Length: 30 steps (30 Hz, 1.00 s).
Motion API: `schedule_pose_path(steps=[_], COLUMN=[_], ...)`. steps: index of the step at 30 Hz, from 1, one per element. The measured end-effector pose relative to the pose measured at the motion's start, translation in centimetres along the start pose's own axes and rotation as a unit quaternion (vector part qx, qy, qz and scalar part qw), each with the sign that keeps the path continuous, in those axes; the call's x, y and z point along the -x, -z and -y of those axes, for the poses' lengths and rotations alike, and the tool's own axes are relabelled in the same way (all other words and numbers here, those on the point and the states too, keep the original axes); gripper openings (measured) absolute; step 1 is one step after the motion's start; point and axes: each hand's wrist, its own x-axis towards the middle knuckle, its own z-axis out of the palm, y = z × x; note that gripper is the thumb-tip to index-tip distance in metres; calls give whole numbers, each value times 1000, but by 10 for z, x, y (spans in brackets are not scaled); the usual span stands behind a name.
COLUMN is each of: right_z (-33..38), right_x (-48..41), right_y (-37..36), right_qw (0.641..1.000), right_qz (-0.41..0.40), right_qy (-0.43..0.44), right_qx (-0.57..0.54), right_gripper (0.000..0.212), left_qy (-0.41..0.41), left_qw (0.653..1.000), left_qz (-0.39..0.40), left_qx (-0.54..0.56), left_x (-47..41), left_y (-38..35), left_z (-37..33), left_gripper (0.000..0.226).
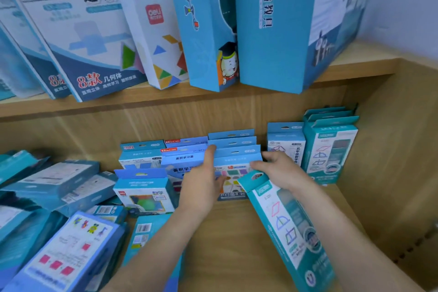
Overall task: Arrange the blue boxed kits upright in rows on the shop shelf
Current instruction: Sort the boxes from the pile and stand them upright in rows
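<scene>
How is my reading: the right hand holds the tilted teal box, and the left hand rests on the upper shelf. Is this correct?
Not fully. In the head view the left hand is down at the lower shelf, fingers against the row of blue boxes, not the upper shelf. The right hand does hold the tilted teal box.

Lower shelf [225, 242], wood: left hand [203, 178] lay flat against a row of upright blue kits [234, 156]; right hand [282, 170] gripped a tilted teal kit [286, 227] by its top. Loose kits [59, 185] lay heaped flat to the left.
</scene>
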Motion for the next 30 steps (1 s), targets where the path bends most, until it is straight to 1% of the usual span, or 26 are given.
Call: schedule_pose_path(steps=[2,3,4,5,7,8,9,10,11,12,14,15,16,20,22,25,27,30], right_z=[-2,-4,-5,-6,-4,-3,-1,2,5,7,10,10,10,9,7,4,4,5], right_x=[0,-1,-1,-1,3,7,12,16,22,25,26,25,23,17,16,16,15,15], right_y=[1,1,0,0,0,0,-1,-2,-4,-7,-14,-18,-22,-25,-24,-24,-24,-23], right_qw=[1000,1000,999,998,990,983,977,971,965,960,951,947,945,948,950,953,952,956], right_qz=[3,3,0,-14,-74,-97,-111,-117,-120,-119,-111,-105,-100,-103,-107,-106,-108,-114], right_qy=[8,12,19,29,61,85,113,139,162,176,188,190,187,161,156,156,163,168], right_qx=[15,20,29,47,106,129,143,155,168,183,219,236,247,255,248,238,235,211], right_gripper=[15,19,28,42,69,74,74,72,70,67,61,58,55,40,38,43,48,49], left_qy=[7,8,4,-2,-18,-28,-39,-44,-44,-37,-4,12,21,2,-7,-17,-15,4], left_qw=[1000,1000,1000,1000,999,997,993,990,988,987,985,982,979,974,973,969,969,972], left_qz=[12,20,24,19,-25,-63,-95,-110,-103,-73,10,37,45,6,-10,-20,-14,5], left_qx=[-5,-7,-13,-23,-39,-41,-51,-75,-109,-141,-173,-186,-198,-227,-229,-246,-245,-236], left_x=[0,-1,-1,-1,-7,-12,-20,-28,-36,-43,-52,-54,-56,-60,-59,-58,-59,-57], left_y=[-2,0,4,11,30,40,49,56,59,61,61,60,59,56,54,52,52,53], left_z=[1,1,3,4,12,18,27,36,45,50,52,50,47,46,48,50,50,43], left_gripper=[77,79,80,76,58,46,38,34,34,35,36,33,29,24,23,24,23,23])
